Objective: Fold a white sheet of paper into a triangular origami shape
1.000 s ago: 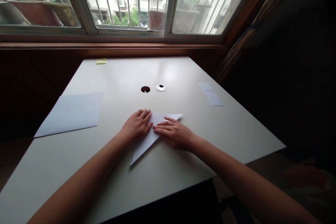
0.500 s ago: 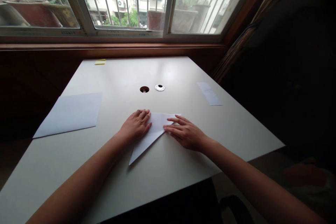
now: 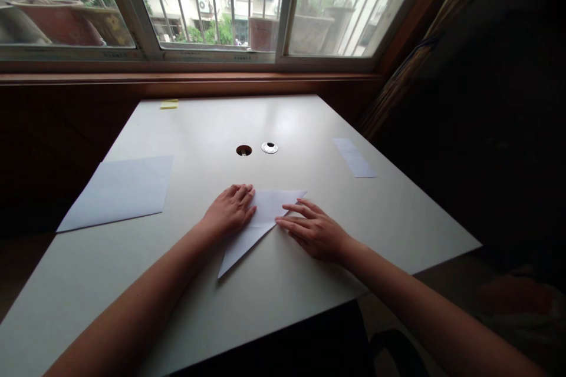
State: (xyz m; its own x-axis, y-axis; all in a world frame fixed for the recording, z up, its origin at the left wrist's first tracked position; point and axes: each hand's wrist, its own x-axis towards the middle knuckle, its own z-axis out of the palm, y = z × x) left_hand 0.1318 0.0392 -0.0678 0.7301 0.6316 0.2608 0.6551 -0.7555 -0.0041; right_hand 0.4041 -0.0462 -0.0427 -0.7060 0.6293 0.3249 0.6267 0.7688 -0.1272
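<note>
A sheet of white paper (image 3: pixel 264 212), folded into a triangle, lies on the white table between my hands. My left hand (image 3: pixel 230 207) rests flat on its left part and covers that side; the fingers are stretched out. Along the slanting right edge is my right hand (image 3: pixel 312 227), its fingers spread and its fingertips at the fold. Neither hand grasps anything. One sharp corner of the paper points toward me, another to the upper right.
A stack of white paper (image 3: pixel 119 191) lies at the table's left edge. On the right is a narrow paper strip (image 3: pixel 354 158). Beyond my hands are a round cable hole (image 3: pixel 243 151) and its metal ring cover (image 3: pixel 269 147). Yellow sticky notes (image 3: pixel 168 104) lie at the far left.
My right hand has slid slightly down and right, baring more of the paper's upper right corner. My left hand and the paper have stayed in place.
</note>
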